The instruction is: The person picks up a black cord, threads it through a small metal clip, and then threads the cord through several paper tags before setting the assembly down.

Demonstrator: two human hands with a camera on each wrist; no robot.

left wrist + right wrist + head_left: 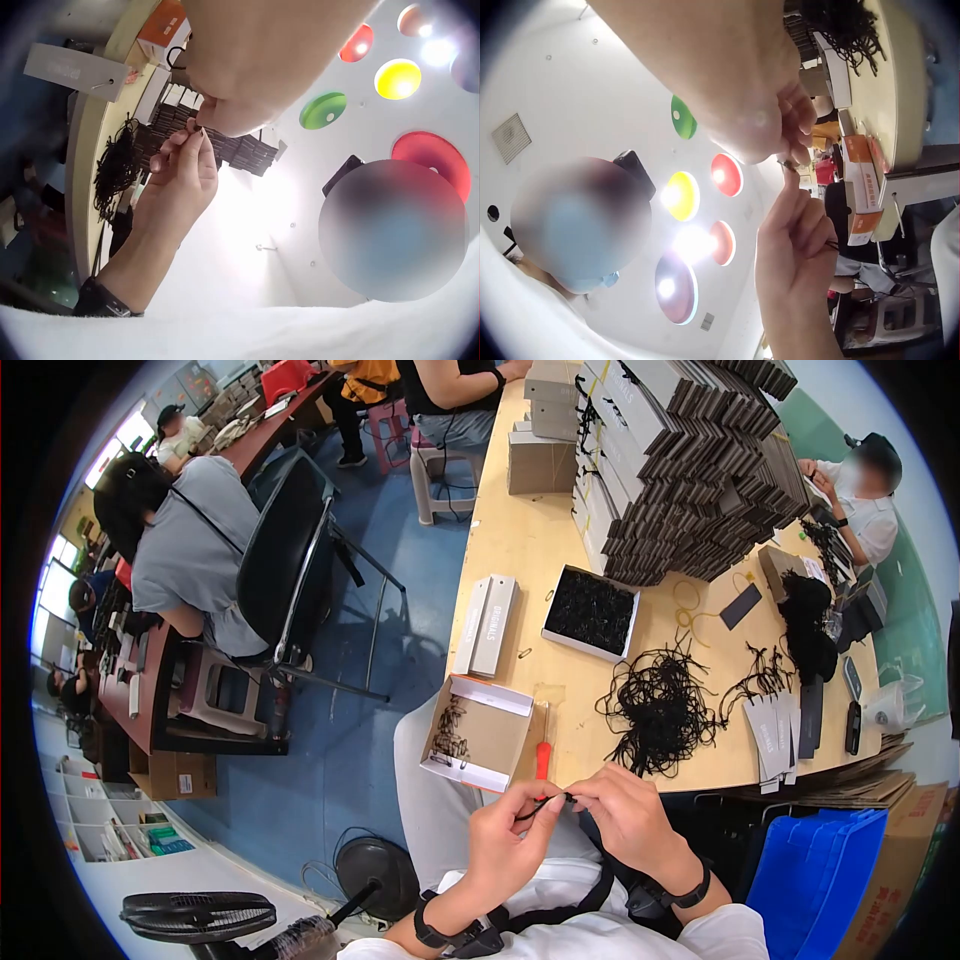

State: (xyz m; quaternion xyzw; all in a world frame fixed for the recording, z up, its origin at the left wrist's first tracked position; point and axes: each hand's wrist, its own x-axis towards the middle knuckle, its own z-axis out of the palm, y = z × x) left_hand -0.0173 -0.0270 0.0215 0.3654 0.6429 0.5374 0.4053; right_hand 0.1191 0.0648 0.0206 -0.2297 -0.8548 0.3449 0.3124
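Over the lap, close to the table's front edge, both hands meet fingertip to fingertip in the head view. My left hand (512,832) pinches a thin black cord (532,809) between thumb and fingers, and a loop of it sticks out beside the hand in the left wrist view. My right hand (628,818) pinches a small dark piece at the end of that cord, mostly hidden by the fingertips. Just beyond the hands lies an open white-walled box (505,735) with several small dark safety pins (450,732) in it. A red-handled tool (543,758) lies next to the box.
A heap of black cords (660,705) lies to the right, near fanned grey tags (770,740). Behind are a white box of small black pieces (592,610), two grey tag stacks (487,625) and a tall stack of tags (680,490). A blue bin (815,875) stands at right.
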